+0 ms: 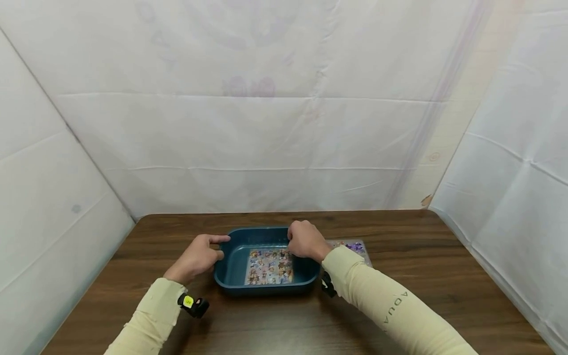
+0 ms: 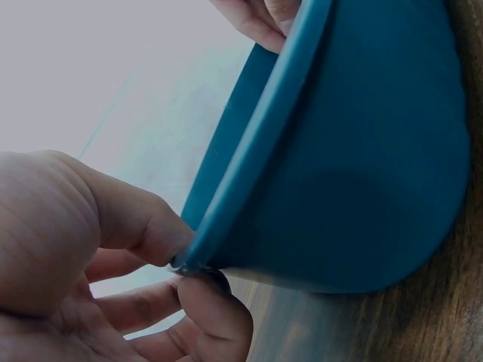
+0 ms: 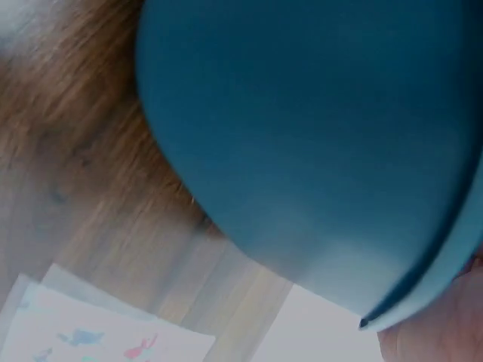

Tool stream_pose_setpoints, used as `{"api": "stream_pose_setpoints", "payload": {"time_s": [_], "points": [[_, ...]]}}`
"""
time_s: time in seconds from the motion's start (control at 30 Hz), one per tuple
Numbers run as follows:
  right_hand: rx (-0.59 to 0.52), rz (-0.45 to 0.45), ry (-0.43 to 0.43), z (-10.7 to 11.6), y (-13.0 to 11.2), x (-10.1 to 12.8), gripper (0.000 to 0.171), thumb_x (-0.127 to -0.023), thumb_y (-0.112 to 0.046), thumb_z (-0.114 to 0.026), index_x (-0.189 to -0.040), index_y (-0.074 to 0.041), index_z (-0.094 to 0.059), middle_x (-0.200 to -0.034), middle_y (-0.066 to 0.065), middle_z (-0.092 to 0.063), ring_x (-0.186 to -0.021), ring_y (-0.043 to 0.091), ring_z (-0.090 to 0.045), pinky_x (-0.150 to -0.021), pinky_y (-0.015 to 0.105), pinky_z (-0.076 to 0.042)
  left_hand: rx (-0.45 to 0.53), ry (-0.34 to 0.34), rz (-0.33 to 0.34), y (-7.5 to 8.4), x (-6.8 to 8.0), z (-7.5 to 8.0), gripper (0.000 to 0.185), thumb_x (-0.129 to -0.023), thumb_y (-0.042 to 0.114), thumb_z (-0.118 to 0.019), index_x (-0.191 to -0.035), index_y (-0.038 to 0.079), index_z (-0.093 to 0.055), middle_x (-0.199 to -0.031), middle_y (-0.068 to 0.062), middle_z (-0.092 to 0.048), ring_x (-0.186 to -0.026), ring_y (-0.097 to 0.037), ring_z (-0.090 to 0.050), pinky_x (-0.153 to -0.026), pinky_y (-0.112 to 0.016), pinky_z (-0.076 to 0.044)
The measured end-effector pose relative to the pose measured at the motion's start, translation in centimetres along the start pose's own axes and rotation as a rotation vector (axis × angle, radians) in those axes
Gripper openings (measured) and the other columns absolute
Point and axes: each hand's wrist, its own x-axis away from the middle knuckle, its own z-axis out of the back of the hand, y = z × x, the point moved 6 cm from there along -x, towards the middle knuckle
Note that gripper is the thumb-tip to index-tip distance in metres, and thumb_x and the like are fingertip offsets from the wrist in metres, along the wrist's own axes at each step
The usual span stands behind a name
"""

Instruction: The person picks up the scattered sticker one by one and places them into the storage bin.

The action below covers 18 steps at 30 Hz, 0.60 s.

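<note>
From my remote station I find the blue basin point(image 1: 235, 265) on the table point(image 1: 399, 239), with a printed sheet point(image 1: 269, 267) lying inside it. The left wrist view confirms what the head view leaves unclear: the left hand point(image 1: 198, 256) pinches the rim point(image 2: 264, 128) between thumb and finger. The right hand point(image 1: 306, 240) is curled at the basin's opposite end; I cannot tell whether it grips anything. The right wrist view shows overlapping layers at the second sheet point(image 1: 355, 246), which a sleeve point(image 1: 395, 301) partly hides from the head camera. The basin is smooth, with rounded corners and a raised lip. Both sheets bear small multicoloured figures. The table is dark, wood-grained; creased white cloth point(image 1: 266, 148) hangs around it.
</note>
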Motion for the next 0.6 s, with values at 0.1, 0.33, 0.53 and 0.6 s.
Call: {"api": "stream_pose_setpoints", "payload": {"time_s": [0.1, 0.33, 0.53, 0.6], "points": [[-0.019, 0.040, 0.015, 0.2, 0.0, 0.1, 0.050, -0.089, 0.007, -0.053, -0.063, -0.021, -0.021, -0.061, -0.002, -0.013, -0.055, 0.014, -0.009, -0.051, 0.029, -0.015, 0.000, 0.006, 0.000, 0.0, 0.0, 0.0, 0.052, -0.100, 0.000, -0.052, -0.151, 0.004, -0.054, -0.056, 0.002, -0.033, -0.043, -0.014, -0.031, -0.052, -0.032, -0.039], [-0.077, 0.076, 0.108, 1.0, 0.4, 0.7, 0.026, -0.095, 0.001, -0.060, -0.114, 0.000, -0.078, -0.118, 0.017, -0.075, -0.079, 0.014, -0.065, -0.081, 0.038, -0.060, 0.015, 0.017, -0.005, -0.1, 0.1, 0.1, 0.052, -0.100, -0.001, -0.051, -0.151, 0.004, -0.053, -0.055, 0.002, -0.033, -0.044, -0.015, -0.032, -0.053, -0.033, -0.039], [-0.385, 0.022, 0.064, 1.1, 0.8, 1.0, 0.021, -0.096, 0.003, -0.063, -0.112, 0.008, -0.074, -0.105, 0.025, -0.074, -0.079, 0.020, -0.074, -0.075, 0.039, -0.064, 0.017, 0.021, -0.008, -0.3, 0.0, 0.1, 0.052, -0.100, 0.000, -0.050, -0.152, 0.005, -0.053, -0.056, 0.001, -0.035, -0.043, -0.014, -0.032, -0.052, -0.033, -0.039], [-0.517, -0.019, 0.038, 1.0, 1.0, 1.2, 0.021, -0.096, 0.003, -0.064, -0.114, 0.010, -0.072, -0.105, 0.028, -0.072, -0.077, 0.020, -0.074, -0.075, 0.039, -0.065, 0.015, 0.023, -0.009, -0.4, 0.1, 0.1, 0.053, -0.100, -0.001, -0.050, -0.152, 0.005, -0.053, -0.056, 0.001, -0.035, -0.043, -0.014, -0.032, -0.052, -0.032, -0.039]]}}
